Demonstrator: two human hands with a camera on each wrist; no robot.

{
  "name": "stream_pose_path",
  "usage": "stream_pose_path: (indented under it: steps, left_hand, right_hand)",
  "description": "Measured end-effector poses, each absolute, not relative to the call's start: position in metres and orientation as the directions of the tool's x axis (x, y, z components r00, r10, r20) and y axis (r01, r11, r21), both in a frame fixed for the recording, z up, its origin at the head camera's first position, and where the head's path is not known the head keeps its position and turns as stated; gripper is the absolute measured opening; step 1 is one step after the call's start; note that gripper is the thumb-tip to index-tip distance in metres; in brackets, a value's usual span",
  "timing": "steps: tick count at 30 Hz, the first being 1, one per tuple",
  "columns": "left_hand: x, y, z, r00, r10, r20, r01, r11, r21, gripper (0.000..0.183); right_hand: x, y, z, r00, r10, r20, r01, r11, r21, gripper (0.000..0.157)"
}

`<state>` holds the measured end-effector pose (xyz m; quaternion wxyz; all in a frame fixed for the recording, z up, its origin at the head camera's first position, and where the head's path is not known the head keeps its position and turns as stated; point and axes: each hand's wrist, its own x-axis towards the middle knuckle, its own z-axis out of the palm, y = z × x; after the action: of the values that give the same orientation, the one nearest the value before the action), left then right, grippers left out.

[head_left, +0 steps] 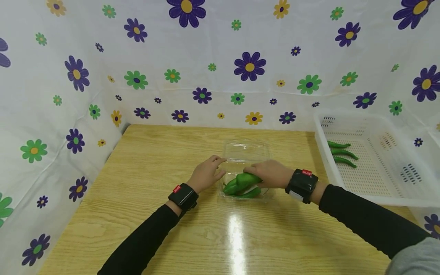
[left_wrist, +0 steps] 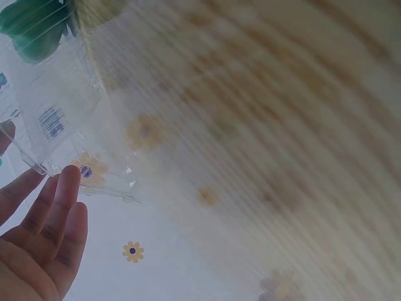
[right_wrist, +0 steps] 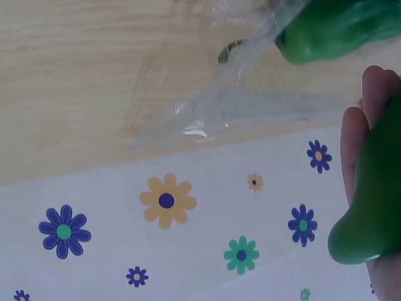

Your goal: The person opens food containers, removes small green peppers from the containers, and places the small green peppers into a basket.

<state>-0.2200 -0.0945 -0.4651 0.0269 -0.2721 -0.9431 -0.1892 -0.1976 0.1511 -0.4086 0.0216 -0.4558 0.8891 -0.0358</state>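
A clear plastic clamshell container stands with its lid raised on the table, green peppers inside it. Over its base, my right hand grips a large green pepper, with the fingers behind it in the right wrist view. Another green pepper shows in the container there. At the container's left side is my left hand, its fingers loosely extended. In the left wrist view these fingertips are right at the clear plastic edge, and a barcode label shows on the plastic.
A white perforated basket stands at the right, with slim green peppers along its left side. Behind the wooden table hangs a white cloth with printed flowers, which also covers the left side.
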Motion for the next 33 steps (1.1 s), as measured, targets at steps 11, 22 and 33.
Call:
stream_pose_path:
  steps: [11,22,33]
  left_hand:
    - [-0.218,-0.096,-0.467,-0.846,0.502,0.181,0.533,0.769,0.353,0.043]
    - [-0.218,-0.096,-0.469,-0.854,0.491,0.173,0.519,0.778,0.354,0.042]
    - [-0.217,-0.096,-0.469,-0.853,0.490,0.179,0.520,0.779,0.350,0.043]
  right_hand:
    - [-0.200,0.167,-0.372,-0.618,-0.784,0.065,-0.786,0.613,-0.081,0.040]
    - [-0.211,0.201,-0.335,-0.722,-0.687,0.079,-0.691,0.716,-0.099,0.043]
    - [-0.229,0.268,-0.313,-0.878,-0.467,0.106,-0.476,0.873,-0.103,0.042]
